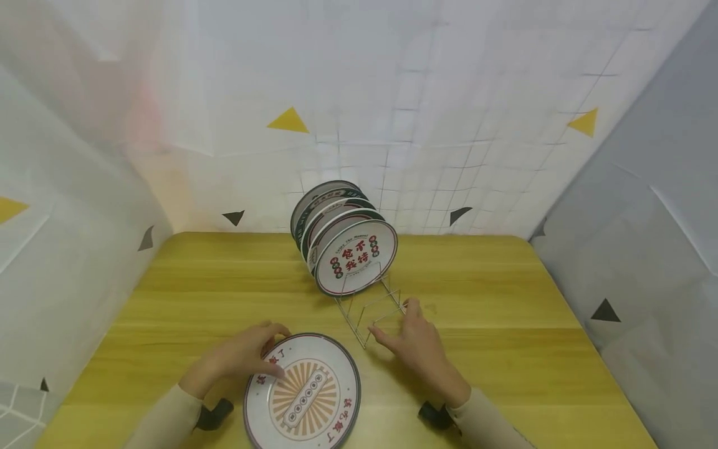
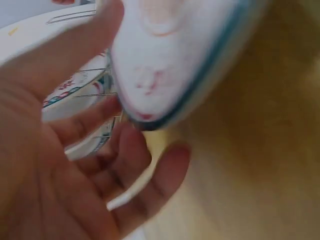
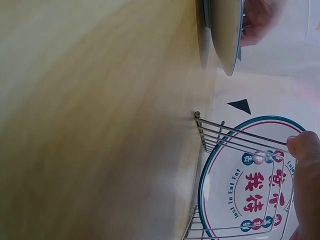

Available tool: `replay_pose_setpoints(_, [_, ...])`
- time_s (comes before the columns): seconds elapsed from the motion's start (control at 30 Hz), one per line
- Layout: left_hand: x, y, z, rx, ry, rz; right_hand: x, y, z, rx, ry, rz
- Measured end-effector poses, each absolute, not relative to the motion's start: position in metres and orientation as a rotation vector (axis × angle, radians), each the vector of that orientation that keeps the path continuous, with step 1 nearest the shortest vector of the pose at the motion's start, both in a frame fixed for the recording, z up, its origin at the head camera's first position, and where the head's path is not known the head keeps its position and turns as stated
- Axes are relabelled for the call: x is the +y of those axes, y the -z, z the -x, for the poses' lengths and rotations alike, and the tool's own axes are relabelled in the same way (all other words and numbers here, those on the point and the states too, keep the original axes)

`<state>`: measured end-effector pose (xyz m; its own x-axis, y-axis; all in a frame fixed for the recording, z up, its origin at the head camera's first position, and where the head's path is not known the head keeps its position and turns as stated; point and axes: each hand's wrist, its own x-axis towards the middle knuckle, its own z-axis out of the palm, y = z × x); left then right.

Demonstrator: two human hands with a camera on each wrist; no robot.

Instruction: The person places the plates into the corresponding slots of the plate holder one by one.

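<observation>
My left hand (image 1: 244, 355) holds a round white plate (image 1: 305, 393) by its far-left rim, thumb over the top face. The plate has an orange sunburst centre and a dark rim. In the right wrist view this plate (image 3: 226, 30) tilts up off another plate (image 3: 202, 12) beneath it. My right hand (image 1: 417, 343) pinches the near end of a wire plate rack (image 1: 359, 327) between thumb and fingers. Several plates (image 1: 356, 255) stand on edge in the rack's far part; the front one bears red characters. In the left wrist view, the fingers (image 2: 135, 150) curl below the blurred plate rim.
The wooden table (image 1: 477, 299) carries the rack at its middle. White sheeting (image 1: 477, 75) with yellow and black triangles encloses the table at the back and sides. Dark wrist devices (image 1: 434, 416) sit below each hand.
</observation>
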<state>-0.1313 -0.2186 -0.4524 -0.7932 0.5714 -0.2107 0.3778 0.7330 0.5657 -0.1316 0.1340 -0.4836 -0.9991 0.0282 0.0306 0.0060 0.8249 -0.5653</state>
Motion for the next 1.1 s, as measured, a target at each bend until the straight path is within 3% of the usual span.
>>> replay_pose_setpoints(0.4, [-0.235, 0.474, 0.132, 2.534, -0.859, -0.719, 0.136, 0.483, 0.132, -2.965, -0.908, 0.018])
replay_pose_setpoints(0.7, [-0.248, 0.447, 0.123, 2.086, -1.323, -0.686, 0.135, 0.483, 0.132, -2.962, -0.905, 0.016])
replay_pose_setpoints(1.1, [-0.245, 0.380, 0.128, 2.379, -1.413, -0.819, 0.135, 0.483, 0.131, -2.970, -0.916, 0.022])
